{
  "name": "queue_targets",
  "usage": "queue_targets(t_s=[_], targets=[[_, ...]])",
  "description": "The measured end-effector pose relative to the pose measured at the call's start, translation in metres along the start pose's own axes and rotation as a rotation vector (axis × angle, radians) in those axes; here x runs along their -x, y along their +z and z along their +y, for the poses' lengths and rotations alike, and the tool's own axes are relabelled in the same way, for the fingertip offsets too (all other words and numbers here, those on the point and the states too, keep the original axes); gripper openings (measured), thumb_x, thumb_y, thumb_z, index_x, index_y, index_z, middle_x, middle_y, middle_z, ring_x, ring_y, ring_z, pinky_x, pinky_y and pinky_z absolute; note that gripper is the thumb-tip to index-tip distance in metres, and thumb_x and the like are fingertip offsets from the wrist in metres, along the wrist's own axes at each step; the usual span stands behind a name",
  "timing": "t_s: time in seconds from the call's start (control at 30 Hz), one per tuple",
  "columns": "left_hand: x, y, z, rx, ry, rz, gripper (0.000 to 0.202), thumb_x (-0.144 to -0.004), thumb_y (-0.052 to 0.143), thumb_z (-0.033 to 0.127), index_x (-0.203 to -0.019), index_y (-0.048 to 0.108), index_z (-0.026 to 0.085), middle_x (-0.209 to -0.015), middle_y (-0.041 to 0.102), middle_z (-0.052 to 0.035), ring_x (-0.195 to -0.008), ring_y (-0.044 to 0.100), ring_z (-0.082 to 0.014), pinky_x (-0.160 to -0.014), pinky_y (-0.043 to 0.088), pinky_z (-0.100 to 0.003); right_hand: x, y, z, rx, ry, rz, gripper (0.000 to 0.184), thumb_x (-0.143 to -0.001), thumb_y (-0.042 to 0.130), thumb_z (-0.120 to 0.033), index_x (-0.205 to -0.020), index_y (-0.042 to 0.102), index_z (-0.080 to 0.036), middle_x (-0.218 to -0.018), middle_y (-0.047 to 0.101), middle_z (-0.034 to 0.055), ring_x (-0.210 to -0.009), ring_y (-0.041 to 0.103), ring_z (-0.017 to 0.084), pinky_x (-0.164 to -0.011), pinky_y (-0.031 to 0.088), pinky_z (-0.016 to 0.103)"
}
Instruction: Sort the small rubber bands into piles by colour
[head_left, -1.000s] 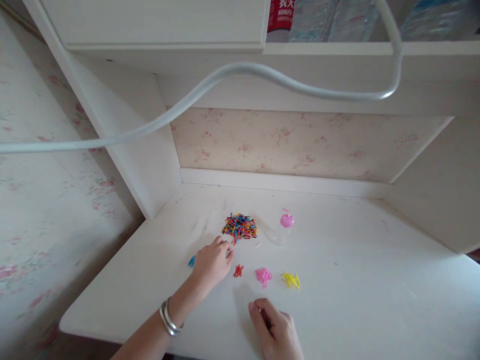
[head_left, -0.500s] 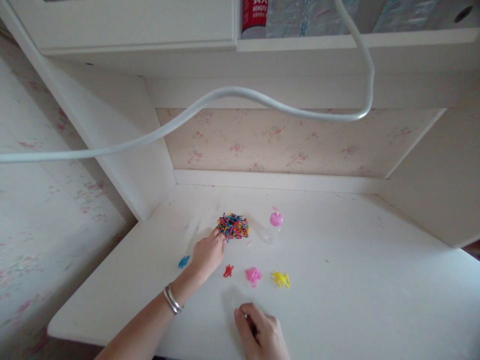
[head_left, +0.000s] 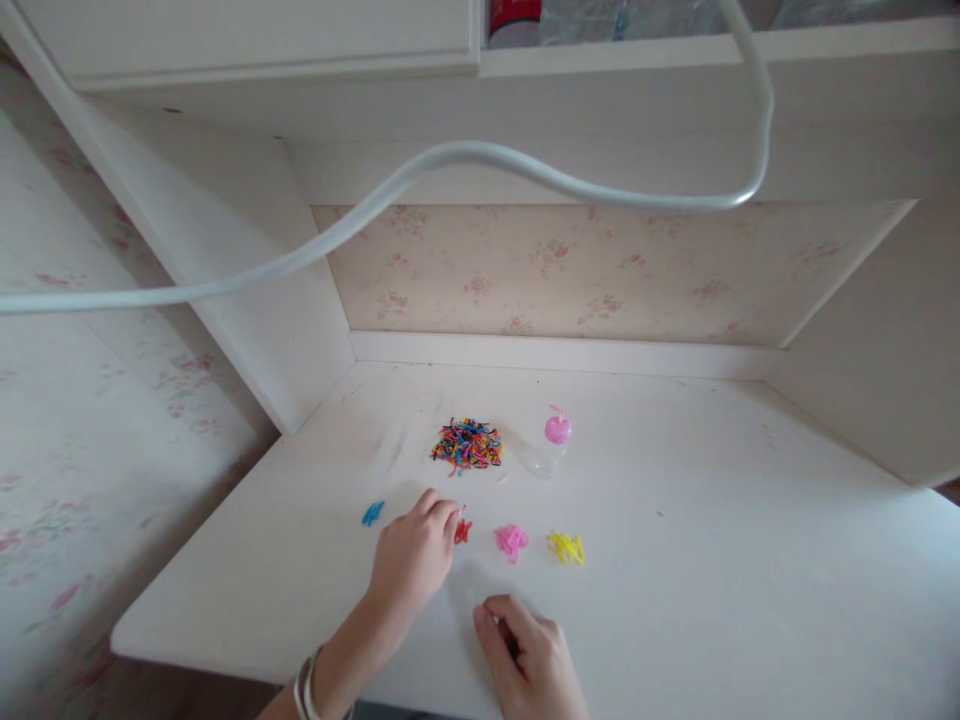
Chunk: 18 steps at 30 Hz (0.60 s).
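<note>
My left hand [head_left: 416,545] is closed in a pinch just left of the small red pile of rubber bands [head_left: 463,532]. A reddish bit at its fingertips looks like a rubber band. My right hand [head_left: 525,650] rests closed near the front, thumb against the bent index finger; whatever it may hold is hidden. Beyond the left hand lies a heap of mixed-colour rubber bands [head_left: 469,446]. Smaller piles of blue bands [head_left: 373,513], pink bands [head_left: 511,542] and yellow bands [head_left: 566,548] form a rough row with the red ones.
A small clear container with a pink apple-shaped top [head_left: 558,429] stands right of the heap. All this is on a white desk [head_left: 720,580]. A white cable [head_left: 465,152] crosses the view in front of the shelf [head_left: 675,55], which holds plastic-wrapped things.
My left hand has drawn back from the mixed heap toward me, to the red pile, with its fingers pinched. My right hand has hardly moved. The view has tilted slightly downward.
</note>
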<state>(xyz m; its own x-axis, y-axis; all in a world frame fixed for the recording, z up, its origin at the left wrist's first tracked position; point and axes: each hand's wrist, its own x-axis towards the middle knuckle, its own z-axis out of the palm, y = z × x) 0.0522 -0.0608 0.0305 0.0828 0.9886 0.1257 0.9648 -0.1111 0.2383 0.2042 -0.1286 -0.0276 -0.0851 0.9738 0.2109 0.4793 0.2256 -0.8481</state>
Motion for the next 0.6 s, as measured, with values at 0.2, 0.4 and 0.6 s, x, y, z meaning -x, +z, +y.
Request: queue_targets(t_s=[0.2,0.4,0.6], targets=[[0.019,0.019,0.003,-0.031,0.002,-0.050,0.031,-0.096,0.033,0.031,-0.093,0.064,0.027,-0.090,0.065,-0.0014,-0.066,0.064,-0.0129,-0.053,0.037,-0.024,0.000,-0.003,-0.001,0.010,0.020,-0.066,0.047,-0.091,0.037,-0.052,-0.074,0.065,-0.019,-0.046,0.045,-0.0031,-0.042,0.039,0.009,-0.042,0.029,0.019],[0.025,0.018,-0.001,-0.014,-0.002,-0.017,0.031,-0.096,0.034,0.032,-0.092,0.064,0.027,-0.091,0.065,-0.0008,-0.067,0.065,-0.0131,-0.054,0.039,-0.024,0.000,0.000,-0.002,0.001,0.023,-0.026,0.043,-0.090,0.041,-0.050,-0.072,0.063,-0.018,-0.046,0.042,-0.0041,-0.042,0.036,0.008,-0.043,0.028,0.019],[0.048,0.015,-0.013,0.070,-0.057,0.048,0.024,-0.095,0.037,0.034,-0.092,0.060,0.028,-0.091,0.066,0.0007,-0.072,0.066,-0.0146,-0.058,0.042,-0.024,-0.007,-0.008,-0.010,-0.020,0.095,-0.137,0.043,-0.090,0.041,-0.051,-0.071,0.061,-0.018,-0.046,0.041,-0.0051,-0.042,0.036,0.008,-0.043,0.025,0.020]])
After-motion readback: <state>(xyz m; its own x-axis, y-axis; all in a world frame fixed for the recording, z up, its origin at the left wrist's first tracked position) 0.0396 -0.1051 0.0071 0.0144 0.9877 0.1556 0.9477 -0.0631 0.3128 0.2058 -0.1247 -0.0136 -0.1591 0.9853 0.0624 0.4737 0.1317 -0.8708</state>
